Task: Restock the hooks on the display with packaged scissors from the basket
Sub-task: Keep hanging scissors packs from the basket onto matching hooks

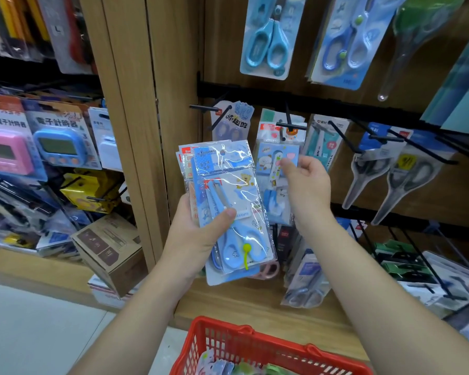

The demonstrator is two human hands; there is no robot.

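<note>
My left hand (198, 234) grips a stack of packaged blue scissors (228, 201) in clear plastic, thumb across the front pack. My right hand (306, 182) is raised beside it, fingers loosely curled and holding nothing, its fingertips at a hanging pack of small patterned scissors (276, 169) on a black hook (290, 125). To the left of that, another black hook (201, 106) sticks out with one pack (233, 120) hanging behind it. The red basket (228, 339) sits at the bottom of the view with several packs inside.
The wooden display board (417, 85) carries rows of black hooks with blue scissors (271, 39) above and grey-handled scissors (406, 174) at right. A wooden divider (136, 131) separates shelves of timers (57, 144) and a cardboard box (109, 250) on the left.
</note>
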